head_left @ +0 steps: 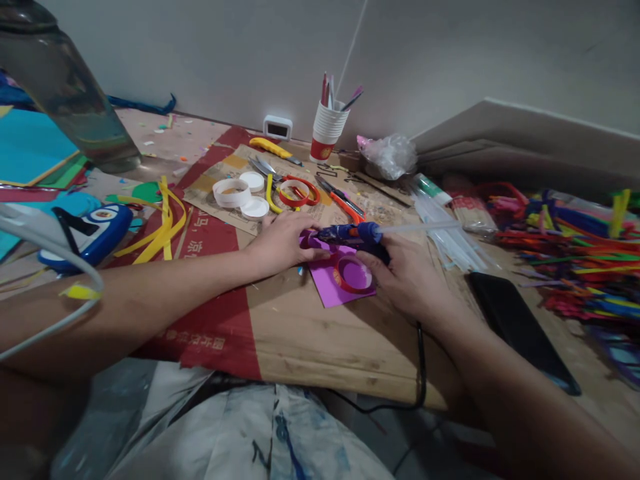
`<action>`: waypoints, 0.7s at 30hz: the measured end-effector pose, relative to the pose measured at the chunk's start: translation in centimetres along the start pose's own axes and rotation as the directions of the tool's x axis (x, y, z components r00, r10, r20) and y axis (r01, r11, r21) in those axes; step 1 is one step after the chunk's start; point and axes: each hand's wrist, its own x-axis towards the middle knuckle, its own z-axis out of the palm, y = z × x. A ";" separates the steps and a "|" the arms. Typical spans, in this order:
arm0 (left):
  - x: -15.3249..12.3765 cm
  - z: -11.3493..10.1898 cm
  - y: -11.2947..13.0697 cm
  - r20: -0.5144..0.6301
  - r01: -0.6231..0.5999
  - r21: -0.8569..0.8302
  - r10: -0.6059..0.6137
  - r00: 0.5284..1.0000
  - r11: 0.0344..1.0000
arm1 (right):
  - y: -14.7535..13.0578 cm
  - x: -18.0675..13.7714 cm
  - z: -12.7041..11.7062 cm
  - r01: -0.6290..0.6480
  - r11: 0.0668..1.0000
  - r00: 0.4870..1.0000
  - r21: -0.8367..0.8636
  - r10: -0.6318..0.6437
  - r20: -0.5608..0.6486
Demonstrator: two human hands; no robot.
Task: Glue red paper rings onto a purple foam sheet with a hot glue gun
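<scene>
In my right hand [407, 273] is a blue hot glue gun [353, 233] with a clear glue stick [420, 227] poking out of its back end. Its nozzle points left, toward the fingers of my left hand [283, 243]. Those fingers pinch a small purple piece [309, 237], partly hidden behind them and the gun. Below the gun a purple foam sheet [334, 291] lies on the cardboard. A red and white ring [345, 283] rests on that sheet, near my right fingertips.
Scissors [265, 170], a yellow cutter [275, 149], an orange cutter [345, 203] and white rings [233, 193] lie beyond my hands. At right are a black phone [520, 327], glue sticks [445, 233] and pipe cleaners [590, 253]. A bottle [75, 93] stands left; a black cord [421, 367] hangs at the front edge.
</scene>
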 end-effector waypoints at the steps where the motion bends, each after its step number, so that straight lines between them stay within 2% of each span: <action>1: 0.0 0.0 0.0 -0.001 0.000 -0.002 0.000 1.000 1.000 | 0.1 0.0 -0.1 0.002 1.000 1.000 0.001 -0.002 -0.006; 11: -0.1 -0.1 0.1 -0.012 -0.009 0.008 0.009 1.000 1.000 | 0.6 -0.5 -0.3 -0.020 0.999 0.999 -0.041 0.019 -0.027; 21: 0.1 0.1 -0.2 0.002 0.005 0.005 -0.005 1.000 1.000 | -0.6 -0.7 0.3 -0.008 0.994 1.000 -0.108 0.009 0.006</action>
